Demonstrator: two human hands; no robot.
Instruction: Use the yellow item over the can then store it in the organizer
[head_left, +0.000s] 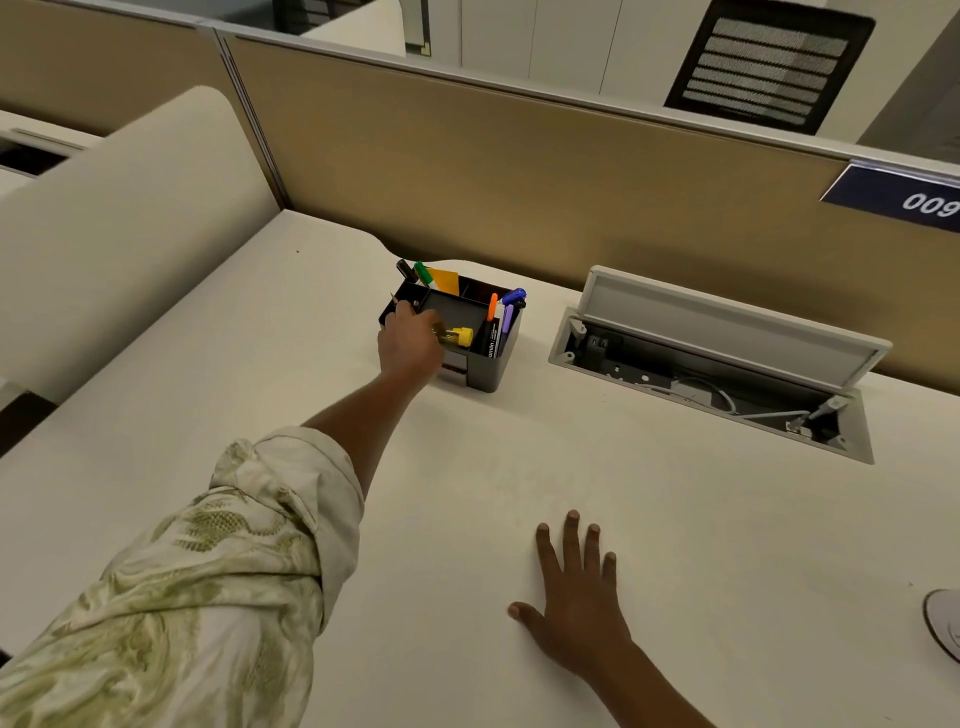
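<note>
Right hand (576, 603) flat, open on desk (675, 545); left hand's (410, 340) grip holds yellow item (460, 336) over organizer (483, 369).

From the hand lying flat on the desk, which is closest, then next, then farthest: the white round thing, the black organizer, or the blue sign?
From the right hand:
1. White round thing, at the desk's right edge, beside the hand.
2. Black organizer, farther back on the desk, where the left hand reaches.
3. Blue sign, up on the partition, far right.

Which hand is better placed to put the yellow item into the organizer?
The left hand. It already holds the yellow item at the organizer, over a front compartment. The right hand lies flat on the desk, nearer the person and empty.
</note>
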